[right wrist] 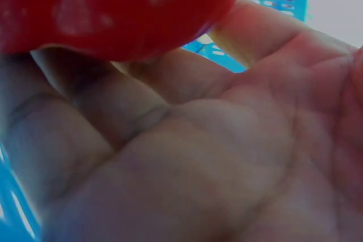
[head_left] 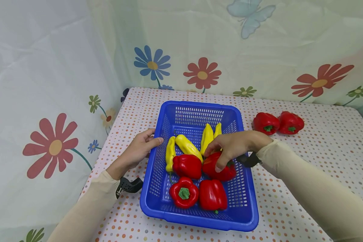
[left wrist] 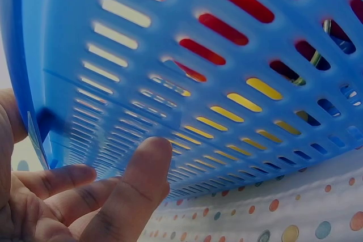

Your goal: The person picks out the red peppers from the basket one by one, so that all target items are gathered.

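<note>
A blue plastic basket (head_left: 196, 218) with slotted walls sits on the table. My right hand (head_left: 237, 144) reaches over its right side and grips a red bell pepper (head_left: 213, 169) inside; in the right wrist view that pepper (right wrist: 113, 12) lies against the fingers. My left hand (head_left: 140, 148) holds the basket's left rim, thumb over the edge and fingers along the outer wall (left wrist: 187, 117). Three more red bell peppers (head_left: 187, 167) lie in the front half. Behind and left of them are several long yellow peppers (head_left: 187, 147), one partly hidden by my right hand.
Two red bell peppers (head_left: 266, 123) lie side by side on the dotted tablecloth (head_left: 326, 141), to the right of the basket. A flowered curtain (head_left: 175, 40) hangs behind the table and along its left side.
</note>
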`<action>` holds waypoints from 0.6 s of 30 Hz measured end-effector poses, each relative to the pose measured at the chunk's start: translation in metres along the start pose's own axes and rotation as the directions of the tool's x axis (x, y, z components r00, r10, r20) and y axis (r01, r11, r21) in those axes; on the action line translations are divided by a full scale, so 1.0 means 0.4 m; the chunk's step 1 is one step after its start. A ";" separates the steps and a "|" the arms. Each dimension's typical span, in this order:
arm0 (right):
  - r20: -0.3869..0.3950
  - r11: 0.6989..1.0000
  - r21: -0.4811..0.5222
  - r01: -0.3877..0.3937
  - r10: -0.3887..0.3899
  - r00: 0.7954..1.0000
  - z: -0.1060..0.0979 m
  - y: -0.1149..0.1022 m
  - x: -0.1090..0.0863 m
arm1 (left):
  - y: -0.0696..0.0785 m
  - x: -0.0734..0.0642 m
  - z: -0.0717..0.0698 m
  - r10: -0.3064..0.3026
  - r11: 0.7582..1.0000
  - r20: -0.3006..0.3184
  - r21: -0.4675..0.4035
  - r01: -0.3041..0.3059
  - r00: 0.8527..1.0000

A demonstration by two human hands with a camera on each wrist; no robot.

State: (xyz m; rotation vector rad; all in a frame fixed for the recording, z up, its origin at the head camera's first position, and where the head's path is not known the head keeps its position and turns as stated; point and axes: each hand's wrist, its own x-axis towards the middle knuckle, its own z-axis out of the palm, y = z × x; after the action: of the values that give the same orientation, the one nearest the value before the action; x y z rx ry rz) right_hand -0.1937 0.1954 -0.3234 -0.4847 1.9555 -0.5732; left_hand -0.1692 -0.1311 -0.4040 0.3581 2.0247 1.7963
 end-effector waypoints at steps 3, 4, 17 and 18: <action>-0.044 1.000 0.007 0.026 -0.025 0.999 0.000 0.002 -0.014 | 0.001 0.001 0.001 -0.003 1.000 -0.001 -0.001 0.003 1.000; -0.061 0.999 0.007 0.036 -0.036 0.998 0.000 0.002 -0.021 | 0.001 0.001 0.002 -0.004 1.000 -0.001 -0.002 0.004 1.000; -0.346 0.985 0.083 0.150 -0.113 0.931 -0.016 0.042 -0.102 | 0.002 -0.003 0.001 0.003 1.000 0.005 0.000 -0.003 1.000; -0.364 0.982 0.094 0.164 -0.120 0.924 -0.015 0.047 -0.108 | 0.001 -0.002 0.001 0.006 1.000 0.005 0.001 -0.006 1.000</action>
State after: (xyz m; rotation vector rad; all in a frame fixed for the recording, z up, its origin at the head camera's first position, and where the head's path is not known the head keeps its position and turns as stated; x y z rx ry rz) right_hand -0.1825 0.2358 -0.3012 -0.4718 2.2228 -0.9231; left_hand -0.1681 -0.1310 -0.4037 0.3685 2.0234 1.7965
